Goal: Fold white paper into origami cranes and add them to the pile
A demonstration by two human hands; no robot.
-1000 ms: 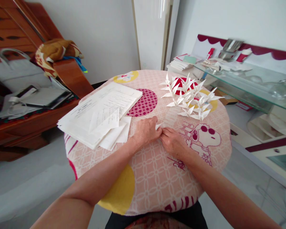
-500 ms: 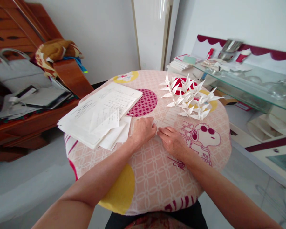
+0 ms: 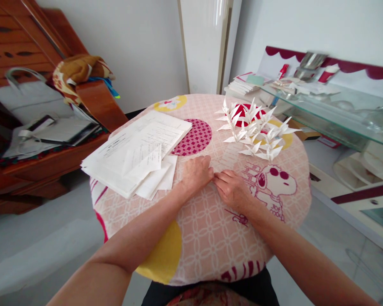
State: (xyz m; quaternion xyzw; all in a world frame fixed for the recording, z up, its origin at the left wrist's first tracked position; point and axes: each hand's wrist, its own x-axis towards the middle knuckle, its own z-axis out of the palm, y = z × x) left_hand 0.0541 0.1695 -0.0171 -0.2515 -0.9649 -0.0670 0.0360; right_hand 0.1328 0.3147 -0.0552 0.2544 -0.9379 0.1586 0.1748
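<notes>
My left hand point(image 3: 197, 173) is closed over the middle of the round table, its knuckles turned up and its fingertips pressed toward my right hand point(image 3: 231, 187). The right fingers are bunched together and meet the left ones. Between them is a small piece of paper, almost wholly covered by my fingers now. Right of centre, beyond my right hand, stands a cluster of several white folded paper cranes point(image 3: 253, 127). Left of my hands lie a stack of printed paper sheets point(image 3: 140, 140) and some smaller cut white paper pieces point(image 3: 158, 180).
A pink patterned tablecloth point(image 3: 204, 238) covers the table. To the right is a glass-topped cabinet point(image 3: 325, 110) carrying papers, a red bottle point(image 3: 283, 71) and a metal pot point(image 3: 311, 63). A wooden bench point(image 3: 92, 102) at left holds a grey bag point(image 3: 28, 97) and a brown cloth.
My left hand has rolled slightly toward the right hand, and the pale bit of paper that showed between them is now covered. The whole view has shifted a little.
</notes>
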